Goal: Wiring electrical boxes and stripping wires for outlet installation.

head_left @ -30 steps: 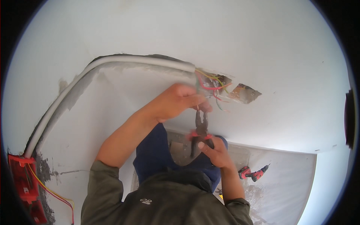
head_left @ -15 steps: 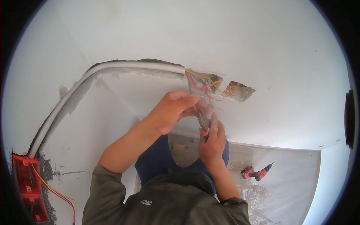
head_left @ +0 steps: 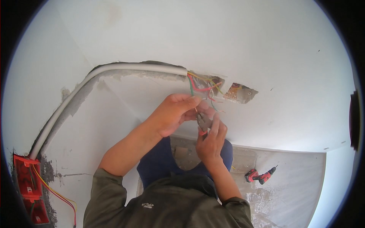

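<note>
Between the thumb and fingers of my left hand [head_left: 184, 108] is a green wire [head_left: 191, 86], its bare end poking out below the thumb. This wire comes down from the end of a white conduit [head_left: 152, 67]. My right hand [head_left: 212, 142] is closed round a pair of pliers [head_left: 204, 121] with red-and-dark handles. The pliers' jaws are at the bare wire end; whether they grip it I cannot tell. Just above my hands, red wires [head_left: 201, 89], a yellow wire [head_left: 201, 78] and other loose ends hang at a rough hole in the wall.
A second cut-out [head_left: 241, 93] with wires inside is in the wall to the right. Red junction boxes [head_left: 28, 176] with red and yellow wires [head_left: 57, 193] sit at the lower left. On the floor at the right lies a red-and-black cordless drill [head_left: 262, 175].
The pliers have turned and shifted slightly left, their jaws now at the wire end below my left thumb. My right hand moved left with them. My left hand stayed nearly still.
</note>
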The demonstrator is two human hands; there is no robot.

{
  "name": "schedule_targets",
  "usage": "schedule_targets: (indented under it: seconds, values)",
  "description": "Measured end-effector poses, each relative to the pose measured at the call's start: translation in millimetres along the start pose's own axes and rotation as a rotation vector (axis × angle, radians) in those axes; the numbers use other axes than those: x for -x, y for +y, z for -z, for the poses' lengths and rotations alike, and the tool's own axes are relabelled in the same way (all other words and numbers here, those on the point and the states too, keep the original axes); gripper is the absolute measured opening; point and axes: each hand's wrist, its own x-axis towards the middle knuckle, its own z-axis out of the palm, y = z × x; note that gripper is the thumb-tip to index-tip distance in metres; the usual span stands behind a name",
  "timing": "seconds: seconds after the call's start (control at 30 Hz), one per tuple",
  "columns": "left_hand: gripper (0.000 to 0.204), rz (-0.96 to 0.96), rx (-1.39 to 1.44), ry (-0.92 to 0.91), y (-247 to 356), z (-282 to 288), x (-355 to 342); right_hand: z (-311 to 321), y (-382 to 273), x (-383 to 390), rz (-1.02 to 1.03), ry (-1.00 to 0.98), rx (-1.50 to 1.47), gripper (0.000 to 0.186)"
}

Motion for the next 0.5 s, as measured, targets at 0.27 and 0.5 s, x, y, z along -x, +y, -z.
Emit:
schedule_targets:
  seconds: [0.27, 0.5]
  values:
    - [0.032, 0.0, -0.01, -0.015, 2, 5, 0, -10, 2, -2, 0.009, 0.008, -0.024, 0.082]
    - [0.031, 0.032, -0.043, -0.054, 8, 9, 5, -3, 26, -3, -0.004, -0.207, -0.153, 0.083]
